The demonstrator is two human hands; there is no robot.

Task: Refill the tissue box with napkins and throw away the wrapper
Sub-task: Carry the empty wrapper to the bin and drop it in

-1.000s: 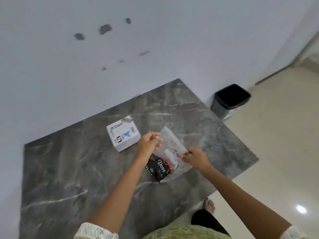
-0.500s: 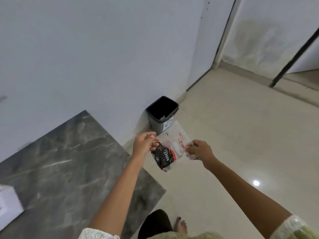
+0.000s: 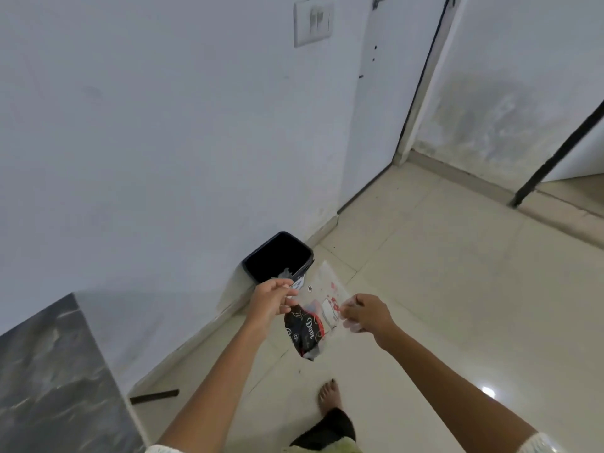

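Observation:
The clear plastic wrapper (image 3: 313, 317), with a black printed end and red marks, hangs stretched between both hands above the floor. My left hand (image 3: 269, 300) pinches its left edge and my right hand (image 3: 367, 313) pinches its right edge. A black waste bin (image 3: 277, 258) stands open on the floor against the wall, just beyond and slightly left of the wrapper, with a scrap of clear plastic showing at its near rim. The tissue box is out of view.
The grey marble table (image 3: 49, 371) fills the lower left corner. A white wall runs behind the bin, with a switch plate (image 3: 313, 22) high up. Cream floor tiles spread to the right. My bare foot (image 3: 330, 395) stands below the wrapper.
The view has swung right, away from the table and the tissue box. Both hands have carried the wrapper off the table and toward the bin, which now looks closer.

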